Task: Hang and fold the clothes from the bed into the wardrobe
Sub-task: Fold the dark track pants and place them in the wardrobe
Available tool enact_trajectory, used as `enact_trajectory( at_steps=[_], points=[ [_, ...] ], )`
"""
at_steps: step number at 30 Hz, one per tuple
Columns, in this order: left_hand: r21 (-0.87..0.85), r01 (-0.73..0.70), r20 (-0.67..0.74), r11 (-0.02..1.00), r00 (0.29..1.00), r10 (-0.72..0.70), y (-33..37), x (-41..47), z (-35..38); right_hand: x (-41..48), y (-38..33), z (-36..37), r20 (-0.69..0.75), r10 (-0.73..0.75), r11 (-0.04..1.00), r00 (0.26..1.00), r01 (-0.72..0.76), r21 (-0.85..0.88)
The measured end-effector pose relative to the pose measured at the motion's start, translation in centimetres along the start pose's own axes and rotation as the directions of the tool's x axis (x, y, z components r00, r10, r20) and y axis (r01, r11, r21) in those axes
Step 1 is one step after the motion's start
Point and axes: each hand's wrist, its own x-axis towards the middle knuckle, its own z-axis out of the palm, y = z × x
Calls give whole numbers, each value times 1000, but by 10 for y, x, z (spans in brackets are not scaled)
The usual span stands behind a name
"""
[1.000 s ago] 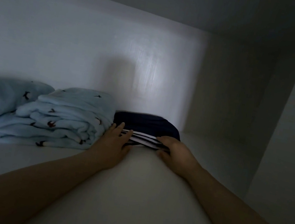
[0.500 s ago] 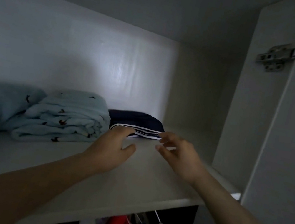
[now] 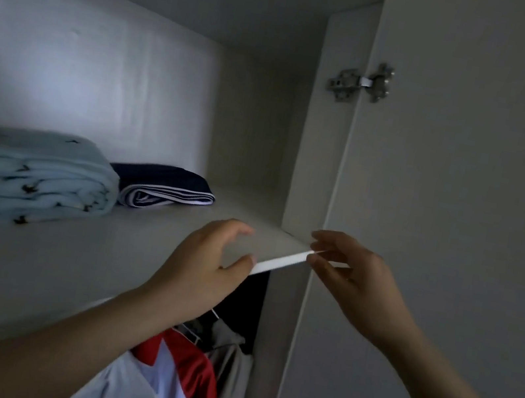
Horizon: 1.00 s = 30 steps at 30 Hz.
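Currently the folded navy garment (image 3: 165,188) lies flat on the shelf (image 3: 105,259), toward the back and right of the shelf's middle. Its long axis runs roughly side to side along the shelf, about parallel to the back wall. Its layered edge, showing white stripes, faces the shelf's front. Its left end sits against the folded light blue bundle (image 3: 32,174), which occupies the shelf's left part.

Left hand (image 3: 204,265): positioned over the shelf's front edge, fingers loosely curved, thumb apart from the fingers, holding nothing. Right hand (image 3: 352,276): positioned at the shelf's right front corner, fingers relaxed and slightly spread, pointing left, holding nothing. Whether its fingertips touch the shelf edge cannot be determined. Both hands are well apart from the navy garment.

Change from the earlier frames: one second ago both hands rested on the front edge of the navy garment. Half a second ago they were just clear of it. They have since withdrawn to the shelf's front edge. The navy garment keeps its place beside the light blue bundle.

Below the shelf, a red and white shirt (image 3: 162,376) and a grey garment (image 3: 233,367) hang. Right of the shelf, a metal hinge (image 3: 360,81) joins the side panel to the open door (image 3: 457,231).
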Motion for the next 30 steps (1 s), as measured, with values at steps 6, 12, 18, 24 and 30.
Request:
enact_trajectory(
  at_steps=[6, 12, 18, 24, 30],
  points=[
    [-165, -47, 99, 985, 993, 64, 60, -20, 60, -75, 5, -78, -85, 115, 984, 990, -125, -130],
    [-277, -134, 189, 952, 963, 190, 142, -41, 138, -160, 9, -173, -225, 197, 951, 954, -242, -193],
    [-456, -179, 322, 872, 880, 349, 262, -91, 225, -262, 4, -282, -383, 273, 891, 882, -382, -247],
    [-614, -192, 387, 766, 772, 504, 368, -134, 286, -356, -17, -377, -548, 282, 788, 787, -516, -336],
    [-730, -215, 403, 649, 632, 662, 453, -166, 339, -429, -34, -432, -679, 274, 626, 682, -662, -412]
  ],
)
